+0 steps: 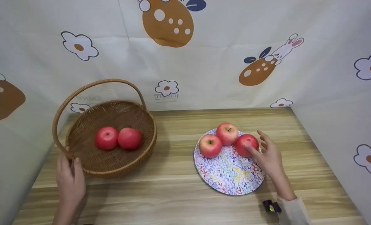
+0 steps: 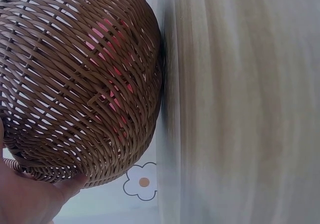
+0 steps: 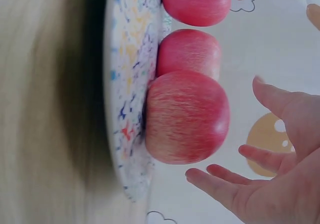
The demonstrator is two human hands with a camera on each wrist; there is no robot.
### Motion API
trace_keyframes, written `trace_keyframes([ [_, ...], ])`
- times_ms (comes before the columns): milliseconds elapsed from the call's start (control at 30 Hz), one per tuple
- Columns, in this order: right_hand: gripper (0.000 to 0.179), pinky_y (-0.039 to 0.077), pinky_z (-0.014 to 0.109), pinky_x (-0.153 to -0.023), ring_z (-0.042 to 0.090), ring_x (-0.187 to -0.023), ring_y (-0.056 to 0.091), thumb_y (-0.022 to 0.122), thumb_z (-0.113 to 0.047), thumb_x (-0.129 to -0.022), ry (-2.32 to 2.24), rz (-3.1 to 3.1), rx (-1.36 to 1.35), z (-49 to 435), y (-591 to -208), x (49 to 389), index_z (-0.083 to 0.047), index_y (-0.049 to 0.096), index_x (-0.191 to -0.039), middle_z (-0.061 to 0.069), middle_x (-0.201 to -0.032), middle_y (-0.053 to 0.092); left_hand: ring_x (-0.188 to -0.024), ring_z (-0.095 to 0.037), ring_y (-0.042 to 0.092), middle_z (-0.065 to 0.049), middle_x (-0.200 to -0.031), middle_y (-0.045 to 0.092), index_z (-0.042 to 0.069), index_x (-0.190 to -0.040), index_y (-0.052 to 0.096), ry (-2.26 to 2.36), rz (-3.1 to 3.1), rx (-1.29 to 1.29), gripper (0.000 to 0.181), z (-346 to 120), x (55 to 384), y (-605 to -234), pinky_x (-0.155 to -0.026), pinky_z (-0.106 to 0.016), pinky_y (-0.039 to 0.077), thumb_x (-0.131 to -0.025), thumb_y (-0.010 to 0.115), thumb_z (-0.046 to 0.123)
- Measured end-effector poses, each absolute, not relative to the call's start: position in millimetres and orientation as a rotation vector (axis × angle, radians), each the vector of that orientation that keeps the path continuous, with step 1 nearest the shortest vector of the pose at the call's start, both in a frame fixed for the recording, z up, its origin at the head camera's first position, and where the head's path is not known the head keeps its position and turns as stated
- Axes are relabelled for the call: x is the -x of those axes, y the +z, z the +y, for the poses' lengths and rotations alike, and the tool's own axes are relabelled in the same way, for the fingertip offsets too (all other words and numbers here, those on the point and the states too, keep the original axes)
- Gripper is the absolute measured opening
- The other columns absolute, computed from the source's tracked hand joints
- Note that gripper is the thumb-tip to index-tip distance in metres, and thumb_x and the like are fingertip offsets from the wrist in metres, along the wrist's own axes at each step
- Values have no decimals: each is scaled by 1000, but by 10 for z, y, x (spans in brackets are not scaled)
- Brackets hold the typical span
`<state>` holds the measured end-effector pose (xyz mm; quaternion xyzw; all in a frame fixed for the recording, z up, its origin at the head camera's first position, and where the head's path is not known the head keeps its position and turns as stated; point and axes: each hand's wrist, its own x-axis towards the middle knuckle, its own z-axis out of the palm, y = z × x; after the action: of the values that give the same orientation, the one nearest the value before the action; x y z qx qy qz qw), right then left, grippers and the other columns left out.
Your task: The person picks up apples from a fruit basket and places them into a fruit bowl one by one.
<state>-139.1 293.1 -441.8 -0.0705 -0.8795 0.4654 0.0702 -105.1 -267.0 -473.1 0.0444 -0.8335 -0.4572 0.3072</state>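
Right hand: (image 1: 269, 158) hovering at the plate's right side, fingers spreading apart, thumb and fingertips bracketing the right apple (image 1: 243, 142); the right wrist view is showing a gap, so not gripping.
Left hand: (image 1: 70, 179) clamping the basket (image 1: 119, 109) at its near-left rim, just by the handle's (image 1: 110, 81) base; thumb sitting on the rim side, fingers wrapping the outside.
Right apple: resting on the plate (image 1: 229, 176), far-right part, nearest to the right hand.
Other plate apples: back apple (image 1: 227, 133) sitting at the far edge, left apple (image 1: 210, 146) sitting at the left edge; stems showing on both.
Basket: brown wicker, sitting on the table's (image 1: 173, 200) left side, handle arching over it.
Basket apples: two lying side by side inside, left one (image 1: 106, 138) and right one (image 1: 130, 139); red also showing through the weave in the left wrist view.
Plate: round, multicolour squiggles, lying right of the basket, well apart from it; near half showing its pattern.
Sleeve: (image 1: 293, 212) pale, covering the right forearm; small dark object (image 1: 271, 206) showing beside it.
Backdrop: (image 1: 204, 72) white sheet, showing flowers and rabbits, hanging behind the table.
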Motion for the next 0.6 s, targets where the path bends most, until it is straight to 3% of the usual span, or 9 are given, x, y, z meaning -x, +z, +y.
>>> trace_keyframes([
  [233, 73, 40, 62, -114, 61, -142, 40, 78, -10, -96, 1355, -2624, 177, 2863, -4332, 1339, 8, 41, -157, 38, -157, 39, -139, -52, 41, -36, -151, 41, -9, -160, 33, -1241, -2232, -170, 53, -2670, 1042, -4721, -112, -15, 28, -112, 38, 12],
  [600, 72, 40, 59, -115, 53, -144, 40, 81, -11, -94, 1366, -2553, 147, 2736, -4246, 1280, 6, 46, -154, 33, -157, 42, -136, -48, 42, -35, -153, 41, -11, -158, 35, -1220, -2203, -136, 51, -2665, 1062, -4727, -108, -12, 26, -112, 39, 11],
])
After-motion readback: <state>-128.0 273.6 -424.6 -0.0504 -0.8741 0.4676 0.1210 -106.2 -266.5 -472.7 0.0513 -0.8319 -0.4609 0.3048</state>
